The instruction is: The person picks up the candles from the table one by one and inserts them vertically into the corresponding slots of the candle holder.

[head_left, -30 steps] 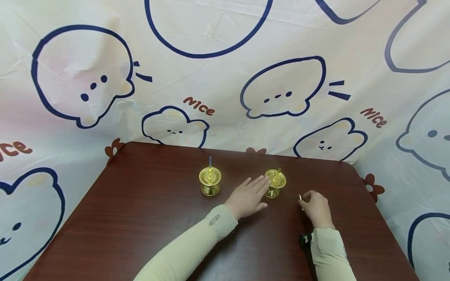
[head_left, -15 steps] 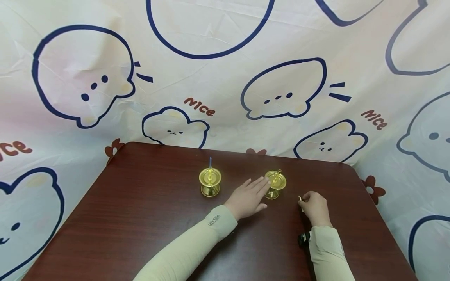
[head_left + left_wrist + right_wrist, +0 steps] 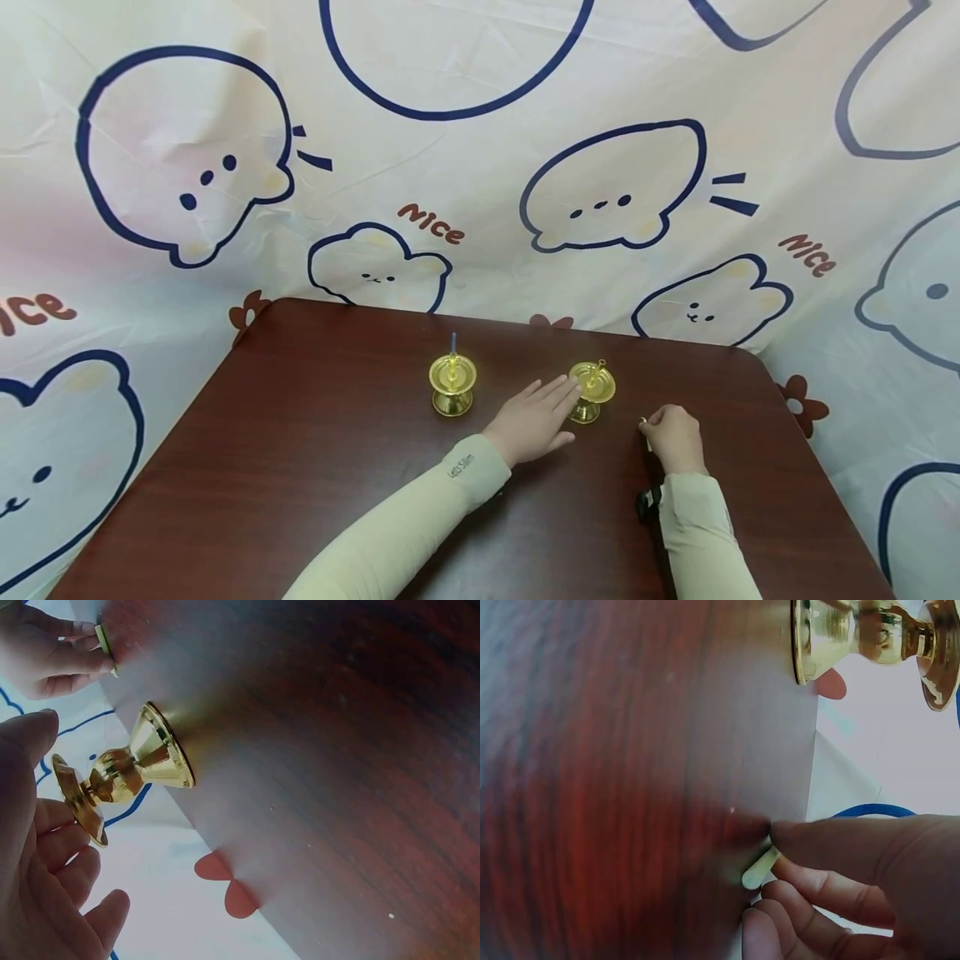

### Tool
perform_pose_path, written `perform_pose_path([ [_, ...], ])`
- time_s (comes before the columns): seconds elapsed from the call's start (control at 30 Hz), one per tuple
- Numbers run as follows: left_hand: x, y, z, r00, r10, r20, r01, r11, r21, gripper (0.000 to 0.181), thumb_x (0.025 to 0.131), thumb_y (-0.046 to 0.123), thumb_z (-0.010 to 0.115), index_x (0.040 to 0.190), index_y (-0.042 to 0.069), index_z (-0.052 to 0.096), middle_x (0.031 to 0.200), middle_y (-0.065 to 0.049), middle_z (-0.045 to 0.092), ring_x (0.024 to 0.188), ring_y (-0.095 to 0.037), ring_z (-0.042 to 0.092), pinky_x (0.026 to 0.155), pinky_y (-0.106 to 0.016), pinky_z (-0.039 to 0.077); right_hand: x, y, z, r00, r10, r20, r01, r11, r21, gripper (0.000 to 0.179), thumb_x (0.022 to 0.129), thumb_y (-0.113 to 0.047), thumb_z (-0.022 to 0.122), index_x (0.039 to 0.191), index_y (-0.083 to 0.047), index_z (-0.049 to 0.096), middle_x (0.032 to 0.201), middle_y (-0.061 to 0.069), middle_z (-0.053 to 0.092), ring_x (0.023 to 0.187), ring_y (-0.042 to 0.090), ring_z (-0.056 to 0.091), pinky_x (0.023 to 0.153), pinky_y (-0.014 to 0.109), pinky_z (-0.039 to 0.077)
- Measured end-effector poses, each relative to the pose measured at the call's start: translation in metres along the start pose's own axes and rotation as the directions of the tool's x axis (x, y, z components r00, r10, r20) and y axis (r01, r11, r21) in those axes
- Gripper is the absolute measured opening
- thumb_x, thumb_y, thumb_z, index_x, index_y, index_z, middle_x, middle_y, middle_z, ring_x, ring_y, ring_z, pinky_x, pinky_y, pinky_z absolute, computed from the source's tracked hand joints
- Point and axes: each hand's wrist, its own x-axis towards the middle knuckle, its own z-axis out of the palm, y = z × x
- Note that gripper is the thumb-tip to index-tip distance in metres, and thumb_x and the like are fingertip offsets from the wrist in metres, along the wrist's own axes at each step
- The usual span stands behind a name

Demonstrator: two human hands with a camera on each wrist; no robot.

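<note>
My left hand reaches out with straight fingers beside the right brass candle holder. Its fingertips overlap the dish rim in the head view and lie at the dish in the left wrist view; whether they press on it I cannot tell. That holder stands upright, a small ring-topped piece rising from its dish. To its right, my right hand pinches a small pale yellow stick between thumb and fingers, low over the tabletop. The stick looks short and flat, with a whitish tip.
A second brass candle holder stands to the left, with a thin blue stick upright in it. Both stand on a dark brown table. A printed cloth hangs behind. A dark strap or device sits at the right wrist.
The view has shifted slightly. My right hand has turned a little, and less of the pale stick shows above its fingers. The left hand and both holders stay in place.
</note>
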Motion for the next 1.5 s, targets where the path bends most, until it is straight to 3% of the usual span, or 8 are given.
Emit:
perform_pose_path([
  [0.17,0.0011,0.0008,-0.0013,1.0,-0.002,0.002,0.002,1.0,0.006,0.071,0.104,0.05,0.049,0.162,0.015,0.026,0.168,0.001,0.023,0.154,-0.015,0.019,0.124,-0.035,0.021,0.0026,-0.0009,0.0005,1.0,0.012,0.02,-0.012,1.0,-0.017,0.045,0.093,-0.007,0.061,0.05,-0.01,0.051,0.044,-0.002,0.045,0.043,0.015,0.043,0.053,0.031,0.043],
  [0.33,0.0001,0.0011,-0.0029,1.0,-0.003,0.005,0.003,1.0,0.006,0.071,0.104,0.05,0.049,0.162,0.015,0.026,0.168,0.0,0.022,0.154,-0.015,0.019,0.124,-0.036,0.022,0.0062,-0.0014,0.0021,1.0,-0.004,-0.008,0.004,0.999,-0.043,0.053,0.092,-0.009,0.06,0.046,-0.017,0.036,0.044,-0.007,0.028,0.043,0.01,0.027,0.049,0.026,0.032],
  [0.57,0.0004,0.001,-0.0023,1.0,-0.006,0.001,0.006,1.0,0.008,0.072,0.104,0.05,0.049,0.162,0.014,0.026,0.168,0.0,0.023,0.154,-0.015,0.019,0.124,-0.036,0.022,0.006,0.0008,0.0033,1.0,-0.015,-0.019,0.015,1.0,-0.019,0.053,0.09,-0.009,0.06,0.044,-0.018,0.036,0.042,-0.009,0.027,0.043,0.008,0.024,0.045,0.024,0.028],
  [0.77,0.0013,0.0013,-0.0007,1.0,-0.005,0.001,0.005,1.0,0.002,0.072,0.104,0.05,0.05,0.162,0.014,0.026,0.168,0.0,0.023,0.154,-0.015,0.019,0.124,-0.037,0.022,0.0051,0.0028,0.0039,1.0,-0.013,-0.02,0.013,1.0,-0.012,0.05,0.09,-0.01,0.061,0.043,-0.017,0.042,0.041,-0.009,0.033,0.042,0.01,0.031,0.047,0.025,0.032],
  [1.0,0.0009,0.0009,-0.0002,1.0,-0.01,-0.004,0.01,1.0,-0.002,0.072,0.103,0.05,0.051,0.162,0.015,0.026,0.168,0.0,0.023,0.154,-0.014,0.019,0.124,-0.036,0.022,0.0017,-0.0006,0.002,1.0,-0.001,-0.009,0.001,1.0,-0.007,0.037,0.093,-0.012,0.062,0.057,-0.005,0.064,0.053,-0.003,0.057,0.054,0.018,0.052,0.055,0.03,0.042],
  [1.27,0.0004,0.0004,0.0018,1.0,0.001,-0.006,-0.001,1.0,0.002,0.075,0.103,0.051,0.051,0.162,0.013,0.024,0.168,-0.002,0.021,0.154,-0.017,0.019,0.123,-0.036,0.022,0.0018,-0.0008,0.0004,0.999,0.022,-0.036,-0.021,1.0,0.011,0.016,0.089,-0.007,0.058,0.082,0.003,0.069,0.079,0.015,0.068,0.071,0.029,0.06,0.063,0.043,0.052],
  [1.5,-0.0001,0.0003,0.002,1.0,0.008,0.011,-0.008,1.0,-0.002,0.079,0.102,0.052,0.052,0.163,0.012,0.021,0.169,-0.003,0.018,0.155,-0.018,0.017,0.124,-0.036,0.019,0.0004,0.0016,0.0031,0.999,0.005,-0.048,-0.003,0.999,0.038,0.022,0.094,-0.009,0.062,0.1,0.011,0.068,0.094,0.025,0.07,0.086,0.041,0.065,0.076,0.053,0.055],
])
